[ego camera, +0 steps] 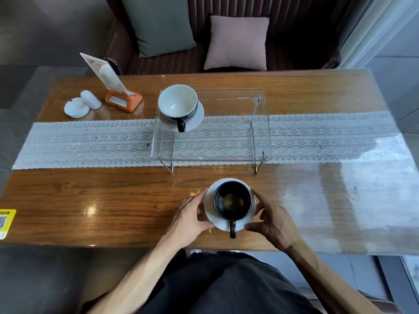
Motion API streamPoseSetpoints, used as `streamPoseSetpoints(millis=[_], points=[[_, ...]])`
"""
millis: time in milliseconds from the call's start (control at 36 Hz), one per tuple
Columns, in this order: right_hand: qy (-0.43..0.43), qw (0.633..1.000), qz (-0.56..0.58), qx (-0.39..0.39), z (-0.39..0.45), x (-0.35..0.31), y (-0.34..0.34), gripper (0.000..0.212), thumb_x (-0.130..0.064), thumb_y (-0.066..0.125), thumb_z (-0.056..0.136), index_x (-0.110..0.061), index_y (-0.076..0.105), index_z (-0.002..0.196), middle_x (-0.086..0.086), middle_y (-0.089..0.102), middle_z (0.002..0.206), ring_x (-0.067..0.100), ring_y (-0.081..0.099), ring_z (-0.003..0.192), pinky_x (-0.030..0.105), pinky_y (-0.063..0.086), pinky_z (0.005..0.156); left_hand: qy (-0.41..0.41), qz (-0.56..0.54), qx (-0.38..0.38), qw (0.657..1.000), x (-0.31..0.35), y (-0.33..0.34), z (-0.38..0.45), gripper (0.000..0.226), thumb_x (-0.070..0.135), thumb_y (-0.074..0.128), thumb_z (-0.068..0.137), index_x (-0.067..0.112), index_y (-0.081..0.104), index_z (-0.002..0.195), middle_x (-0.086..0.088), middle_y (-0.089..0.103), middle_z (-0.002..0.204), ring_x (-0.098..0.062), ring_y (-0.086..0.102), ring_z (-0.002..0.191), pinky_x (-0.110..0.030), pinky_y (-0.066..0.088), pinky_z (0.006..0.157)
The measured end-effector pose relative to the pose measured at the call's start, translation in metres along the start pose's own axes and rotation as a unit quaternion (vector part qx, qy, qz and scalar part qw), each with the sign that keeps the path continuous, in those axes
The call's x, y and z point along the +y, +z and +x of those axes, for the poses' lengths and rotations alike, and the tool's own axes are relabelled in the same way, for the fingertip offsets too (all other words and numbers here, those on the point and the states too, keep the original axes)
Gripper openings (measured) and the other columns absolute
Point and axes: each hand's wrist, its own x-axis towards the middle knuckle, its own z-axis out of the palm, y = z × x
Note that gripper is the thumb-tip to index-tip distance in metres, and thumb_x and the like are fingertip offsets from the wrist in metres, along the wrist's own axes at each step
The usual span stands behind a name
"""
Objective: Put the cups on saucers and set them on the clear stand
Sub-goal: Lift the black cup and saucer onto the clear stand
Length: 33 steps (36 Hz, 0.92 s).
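Observation:
A black cup stands on a white saucer on the wooden table, near its front edge, handle toward me. My left hand curls around the saucer's left rim and my right hand around its right rim, fingers touching the edge. Beyond it stands the clear stand on metal legs, over a lace runner. On the stand's far left corner sits a second cup, white inside and black outside, on its own white saucer.
A lace runner crosses the table from left to right. At the back left stand an orange menu holder and a white ashtray with a white shaker. A sofa with cushions is behind the table.

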Motion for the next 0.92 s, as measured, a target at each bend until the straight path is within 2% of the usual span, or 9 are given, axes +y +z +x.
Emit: streamPoseSetpoints(millis=[111,250,389,472,556,611,694,833,917], points=[[-0.018,1.0,0.014,0.01,-0.001,-0.018,-0.013,0.099,-0.03,0.088,0.057,-0.044,0.039,0.142,-0.023,0.061,0.078,-0.013,0.054,0.078,0.017,0.039,0.059,0.015,-0.004,0.004,1.0,0.011,-0.02,-0.001,0.097,0.022,0.086,0.067,0.04,0.034,0.147,0.022,0.049,0.105,0.012,0.045,0.094,-0.011,0.033,0.082],[-0.041,0.999,-0.002,0.018,0.004,-0.038,-0.033,0.096,-0.034,0.087,0.054,-0.056,0.036,0.133,-0.019,0.063,0.079,-0.007,0.055,0.078,0.023,0.044,0.061,0.036,-0.006,0.012,0.999,0.027,-0.04,0.004,0.097,0.021,0.087,0.066,0.036,0.036,0.146,0.026,0.049,0.1,0.009,0.048,0.085,-0.002,0.035,0.075],[-0.063,0.998,-0.008,0.017,0.015,-0.054,-0.051,0.099,-0.032,0.088,0.056,-0.062,0.03,0.13,-0.017,0.063,0.08,-0.002,0.056,0.077,0.03,0.049,0.066,0.057,-0.017,0.008,0.998,0.038,-0.057,0.016,0.099,0.023,0.088,0.066,0.036,0.033,0.147,0.015,0.053,0.11,0.018,0.047,0.088,0.0,0.036,0.073],[-0.067,0.998,-0.011,0.014,0.026,-0.06,-0.061,0.094,-0.032,0.088,0.055,-0.049,0.042,0.135,-0.019,0.064,0.079,-0.004,0.056,0.076,0.017,0.044,0.062,0.068,-0.011,0.005,0.998,0.044,-0.065,0.027,0.1,0.026,0.088,0.065,0.036,0.031,0.148,0.018,0.054,0.106,0.021,0.046,0.088,0.001,0.035,0.071],[-0.063,0.998,-0.017,0.015,0.037,-0.066,-0.069,0.095,-0.031,0.089,0.057,-0.041,0.043,0.139,-0.017,0.064,0.081,-0.009,0.055,0.077,0.012,0.041,0.065,0.074,-0.001,0.007,0.997,0.051,-0.073,0.04,0.1,0.029,0.087,0.065,0.034,0.031,0.148,0.015,0.058,0.114,0.01,0.049,0.087,-0.004,0.037,0.071],[-0.062,0.998,-0.023,0.02,0.046,-0.071,-0.073,0.092,-0.031,0.089,0.057,-0.041,0.045,0.136,-0.017,0.064,0.079,-0.009,0.055,0.074,0.016,0.042,0.062,0.076,0.007,0.009,0.997,0.056,-0.077,0.05,0.099,0.031,0.087,0.066,0.034,0.031,0.148,0.011,0.058,0.12,0.003,0.048,0.089,-0.009,0.037,0.071],[-0.054,0.997,-0.044,0.028,0.061,-0.077,-0.082,0.089,-0.034,0.089,0.055,-0.041,0.047,0.133,-0.016,0.063,0.078,-0.003,0.056,0.066,0.027,0.045,0.062,0.079,0.015,0.004,0.997,0.062,-0.081,0.065,0.099,0.032,0.085,0.068,0.035,0.028,0.149,0.017,0.054,0.108,0.003,0.052,0.089,-0.01,0.038,0.066],[-0.062,0.995,-0.078,0.032,0.086,-0.081,-0.095,0.093,-0.034,0.089,0.054,-0.038,0.047,0.136,-0.012,0.067,0.079,-0.005,0.055,0.062,0.021,0.041,0.056,0.079,0.015,-0.006,0.997,0.071,-0.087,0.09,0.099,0.032,0.086,0.068,0.033,0.03,0.149,0.019,0.055,0.098,0.015,0.056,0.085,-0.005,0.042,0.064],[-0.063,0.992,-0.102,0.032,0.1,-0.083,-0.1,0.089,-0.033,0.089,0.055,-0.035,0.048,0.133,-0.012,0.067,0.077,-0.007,0.051,0.065,0.029,0.045,0.059,0.073,0.025,-0.002,0.997,0.073,-0.088,0.106,0.101,0.036,0.085,0.067,0.032,0.028,0.15,0.014,0.058,0.102,0.001,0.057,0.082,-0.012,0.04,0.063]])
